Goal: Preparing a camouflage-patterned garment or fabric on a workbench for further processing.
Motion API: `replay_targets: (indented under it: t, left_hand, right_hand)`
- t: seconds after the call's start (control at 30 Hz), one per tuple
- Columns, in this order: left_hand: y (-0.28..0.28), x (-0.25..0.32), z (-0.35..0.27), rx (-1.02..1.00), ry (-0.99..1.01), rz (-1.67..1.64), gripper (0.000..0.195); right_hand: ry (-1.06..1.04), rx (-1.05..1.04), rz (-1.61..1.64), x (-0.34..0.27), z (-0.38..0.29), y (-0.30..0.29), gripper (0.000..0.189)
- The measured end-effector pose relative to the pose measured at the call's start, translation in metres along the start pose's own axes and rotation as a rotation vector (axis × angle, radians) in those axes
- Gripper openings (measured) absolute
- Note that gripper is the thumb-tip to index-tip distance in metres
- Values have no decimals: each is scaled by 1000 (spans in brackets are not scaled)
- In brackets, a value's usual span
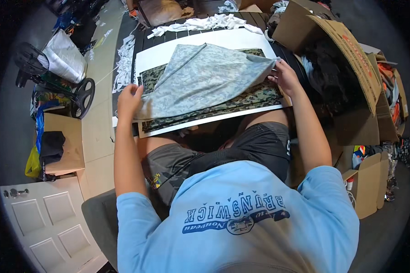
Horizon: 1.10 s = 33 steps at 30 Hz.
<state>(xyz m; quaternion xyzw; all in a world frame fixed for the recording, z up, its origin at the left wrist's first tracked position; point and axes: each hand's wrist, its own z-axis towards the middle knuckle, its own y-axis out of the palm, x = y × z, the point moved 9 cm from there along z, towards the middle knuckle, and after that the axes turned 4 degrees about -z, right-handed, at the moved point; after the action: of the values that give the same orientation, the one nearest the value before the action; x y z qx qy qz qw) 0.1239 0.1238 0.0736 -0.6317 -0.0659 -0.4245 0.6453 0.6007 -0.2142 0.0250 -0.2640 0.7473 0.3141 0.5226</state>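
Observation:
A pale, mottled camouflage cloth [205, 78] spreads over a darker green camouflage cloth [256, 95], with its reverse side seemingly facing up. Both lie on a white board [153, 51] in front of me. My right hand [285, 76] pinches the pale cloth's right corner, slightly raised. Beside the cloth's left end is my left hand [130, 100], fingers curled; whether they grip the fabric cannot be made out. Part of that left edge is hidden behind the hand and wrist. The darker cloth shows at the upper left, upper right and along the near side.
White fabric strips [205, 23] lie along the slatted table's [181, 34] far side, more strips [124, 65] at its left. An open cardboard box [348, 61] with dark contents stands right. A black fan [83, 97] and white sack [65, 56] are left. Another person's hand [132, 13] shows beyond.

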Motion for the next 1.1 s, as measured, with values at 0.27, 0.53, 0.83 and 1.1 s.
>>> replay_targets:
  t: [0.27, 0.53, 0.83, 1.1]
  left_hand:
    - [99, 55, 67, -137, -51, 330, 46]
    - [123, 25, 111, -174, -19, 109, 31]
    - [-23, 97, 192, -160, 34, -839, 17]
    - [-139, 144, 130, -133, 289, -1230, 19]
  right_hand:
    - [71, 169, -4, 12, -1, -8, 40]
    - [152, -51, -731, 23, 25, 6, 30]
    - [-322, 174, -372, -178, 72, 2, 31]
    - [-694, 148, -215, -272, -2, -12, 34]
